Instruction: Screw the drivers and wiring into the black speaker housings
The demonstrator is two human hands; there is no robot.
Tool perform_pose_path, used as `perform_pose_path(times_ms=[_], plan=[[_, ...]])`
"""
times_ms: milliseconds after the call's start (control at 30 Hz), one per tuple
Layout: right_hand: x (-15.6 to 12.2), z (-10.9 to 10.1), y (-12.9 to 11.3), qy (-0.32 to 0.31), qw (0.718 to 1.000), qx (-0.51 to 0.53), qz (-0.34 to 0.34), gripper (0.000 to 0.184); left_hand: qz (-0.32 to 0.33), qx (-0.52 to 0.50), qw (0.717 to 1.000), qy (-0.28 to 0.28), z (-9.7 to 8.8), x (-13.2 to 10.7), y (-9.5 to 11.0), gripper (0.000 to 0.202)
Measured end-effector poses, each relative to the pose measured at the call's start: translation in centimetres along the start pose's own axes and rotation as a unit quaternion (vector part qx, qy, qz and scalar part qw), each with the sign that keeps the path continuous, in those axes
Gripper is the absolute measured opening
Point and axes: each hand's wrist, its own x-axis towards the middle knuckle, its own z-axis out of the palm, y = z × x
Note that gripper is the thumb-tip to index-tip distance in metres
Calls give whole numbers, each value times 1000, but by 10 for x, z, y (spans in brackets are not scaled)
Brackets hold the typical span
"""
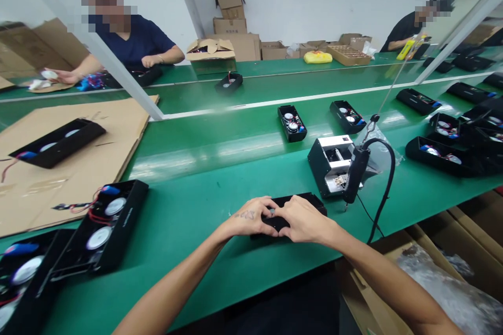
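Observation:
A black speaker case [316, 204] lies on the green bench in front of me, partly covered by my hands. My left hand [253, 216] bends over its left side, fingers and thumb curled onto the case. From the right, my right hand [302, 218] grips it the same way, and the fingertips of both hands nearly meet above its middle. What lies right under the fingertips is hidden. Just behind the case stands a screw feeder [334, 165]. An electric screwdriver [356, 172] hangs upright to the right of my right hand, apart from it.
Open speaker cases with round drivers lie at left [118, 225], beyond the feeder [292, 123] and at right [440, 154]. Cardboard [43, 193] covers the left bench. Across the line sit two co-workers [133, 42]. Boxes with plastic bags [444, 282] stand below right.

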Motion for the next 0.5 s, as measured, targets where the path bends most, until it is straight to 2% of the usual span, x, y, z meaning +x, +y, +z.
perform_pose_path(times_ms=[33,67,100,133,167,200,233,267,300,367,433,500], plan=[[-10,-2,3,54,998,27,-14,39,5,10,1000,4,5,-4,1,26],[-20,-3,8,137,989,61,-18,37,9,18,1000,7,11,-8,2,24],[-32,-4,15,245,965,91,-9,33,17,29,999,11,19,-14,3,22],[-43,-4,24,367,924,107,17,30,29,45,998,21,28,-20,3,19],[-53,-3,35,480,869,102,56,29,47,69,996,35,38,-26,3,16],[-61,-2,47,573,810,79,97,30,70,101,991,56,47,-32,3,14],[-67,1,60,634,760,51,136,36,97,140,982,81,56,-38,2,14],[-72,3,74,664,728,27,171,45,124,178,970,107,65,-43,0,15],[-74,6,87,667,717,19,202,54,146,212,958,128,71,-46,-2,17],[-77,9,111,626,736,63,250,64,174,250,940,156,79,-50,-4,21],[-77,12,126,578,753,151,276,60,185,265,931,169,81,-50,-5,23],[-78,16,132,571,744,212,276,51,189,270,928,173,80,-48,-5,26]])
